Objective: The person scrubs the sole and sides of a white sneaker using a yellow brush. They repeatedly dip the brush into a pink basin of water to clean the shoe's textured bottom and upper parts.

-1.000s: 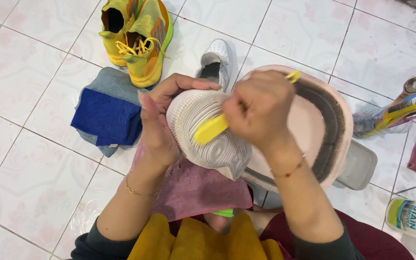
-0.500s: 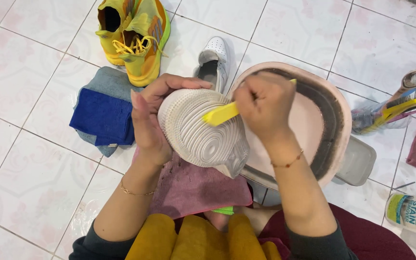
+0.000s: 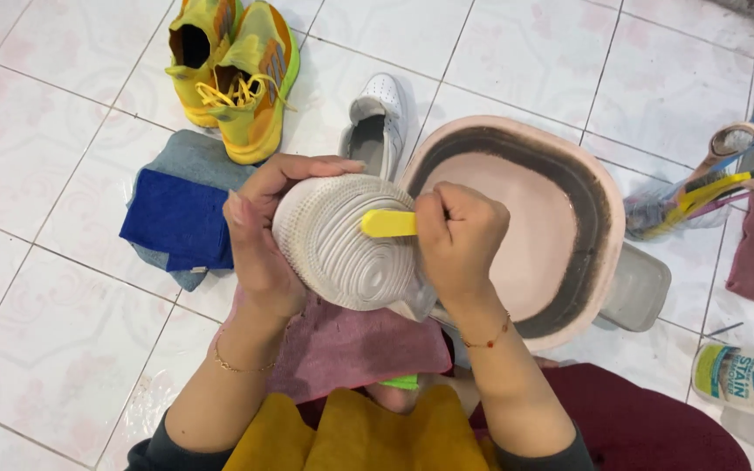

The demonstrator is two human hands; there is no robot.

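A floor of glossy white tiles (image 3: 63,113) with a faint pink pattern and dark grout lines fills the frame. At the centre, a white shoe (image 3: 342,240) is held sole up, its ridged tread turned toward the camera. It is cupped by the left hand (image 3: 259,231), whose fingers are curled over the toe edge. The right hand (image 3: 460,240) is closed around a yellow brush (image 3: 387,223), which is laid against the sole. Just right of centre a pink basin (image 3: 599,209) with a dark ring inside is seen on the tiles. A pair of yellow sneakers (image 3: 233,65) stands at upper left, with a blue folded cloth (image 3: 176,218) below it. A pink cloth (image 3: 351,344) is spread under the shoe. Another white shoe (image 3: 377,122) lies above the centre, and brushes (image 3: 709,187) are gathered at the right edge.
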